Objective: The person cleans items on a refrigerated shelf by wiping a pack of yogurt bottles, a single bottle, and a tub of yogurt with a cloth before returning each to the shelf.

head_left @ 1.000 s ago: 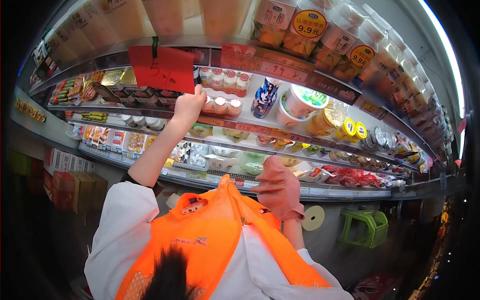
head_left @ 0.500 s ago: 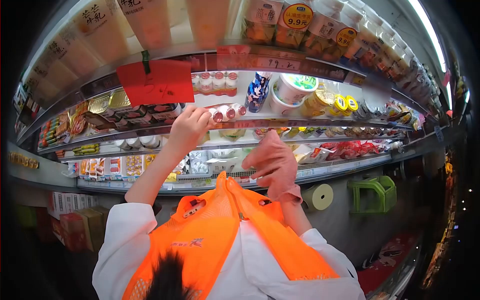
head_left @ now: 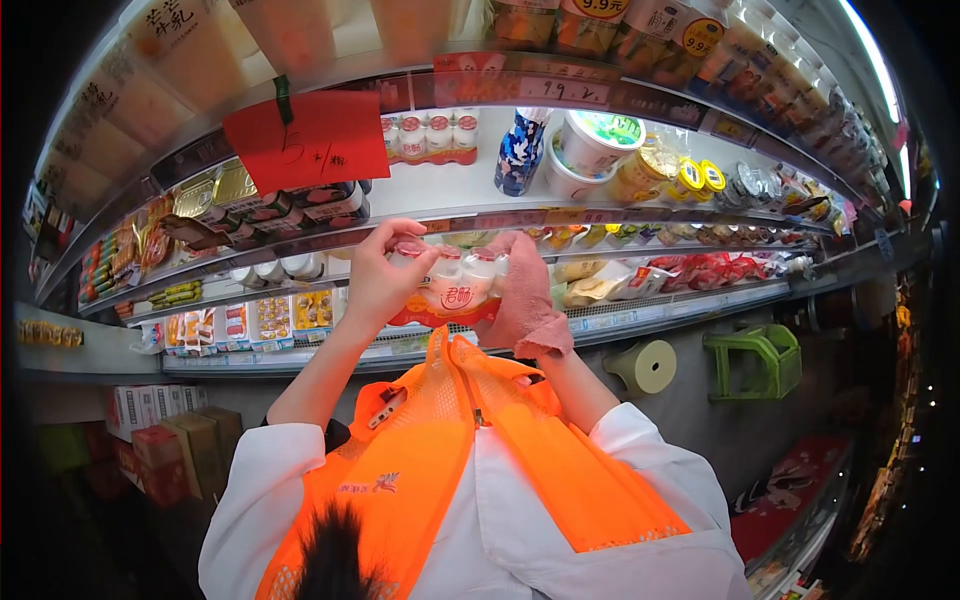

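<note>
1. A person wearing an orange mesh vest (head_left: 400, 480) over a light long-sleeved top stood facing a lit, shelved display of packaged goods, seen from above through a wide, curved lens.
2. The pack of small white bottles (head_left: 460, 290), with red caps and a red-orange wrapper around its base, was held in front of the shelves, above the top of the vest.
3. The bare left hand (head_left: 388, 272) gripped the left end of the pack, its fingers curled over the top.
4. The right hand (head_left: 525, 295), in a pink glove, was closed around the right end.
5. Behind the pack, a similar bottle pack (head_left: 437, 138) stood toward the back of the shelf (head_left: 460, 190).
6. To its right stood a blue patterned bottle (head_left: 518, 155), then stacked white tubs (head_left: 597, 142).
7. A red sign (head_left: 305, 140) with a handwritten 5 hung at the upper left.
8. Below the display, at right, were a pale roll (head_left: 640, 370) and a green stool (head_left: 752, 362); cardboard boxes (head_left: 180, 440) were at left.
</note>
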### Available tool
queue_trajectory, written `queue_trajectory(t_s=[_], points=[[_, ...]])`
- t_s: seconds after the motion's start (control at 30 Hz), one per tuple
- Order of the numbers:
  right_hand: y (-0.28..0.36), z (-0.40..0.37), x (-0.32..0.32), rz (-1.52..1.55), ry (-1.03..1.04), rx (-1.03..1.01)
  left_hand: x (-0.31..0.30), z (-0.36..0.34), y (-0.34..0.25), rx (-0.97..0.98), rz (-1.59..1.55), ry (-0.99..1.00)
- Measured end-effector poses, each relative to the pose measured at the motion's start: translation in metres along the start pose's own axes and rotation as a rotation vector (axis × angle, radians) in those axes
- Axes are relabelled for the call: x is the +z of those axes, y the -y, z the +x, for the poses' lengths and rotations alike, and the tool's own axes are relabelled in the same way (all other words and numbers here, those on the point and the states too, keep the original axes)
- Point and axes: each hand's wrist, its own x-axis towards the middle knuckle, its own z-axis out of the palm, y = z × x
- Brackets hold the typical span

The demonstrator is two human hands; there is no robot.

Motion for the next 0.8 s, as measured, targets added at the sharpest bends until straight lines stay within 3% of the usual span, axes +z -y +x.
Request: queue_trajectory(t_s=[0.07,0.27,0.47,0.53,0.6,0.8], points=[[-0.014,0.005,-0.003,-0.199,0.118,0.084,0.005,-0.004,0.010,-0.078,-0.021,0.019],[0.011,0.001,-0.034,-0.594,0.242,-0.136,0.017,-0.009,0.028,-0.143,-0.106,0.051],[0.019,-0.002,-0.032,-0.375,0.200,-0.202,0.036,-0.006,0.010,-0.041,-0.052,0.182],[0.053,-0.002,-0.046,-0.419,0.320,-0.041,0.043,-0.007,0.005,-0.018,-0.053,0.172],[0.061,-0.004,-0.052,-0.433,0.335,-0.003,0.043,-0.004,0.003,0.012,-0.025,0.166],[0.027,-0.013,-0.068,-0.459,0.258,-0.113,0.014,-0.002,-0.006,-0.158,-0.198,0.088]])
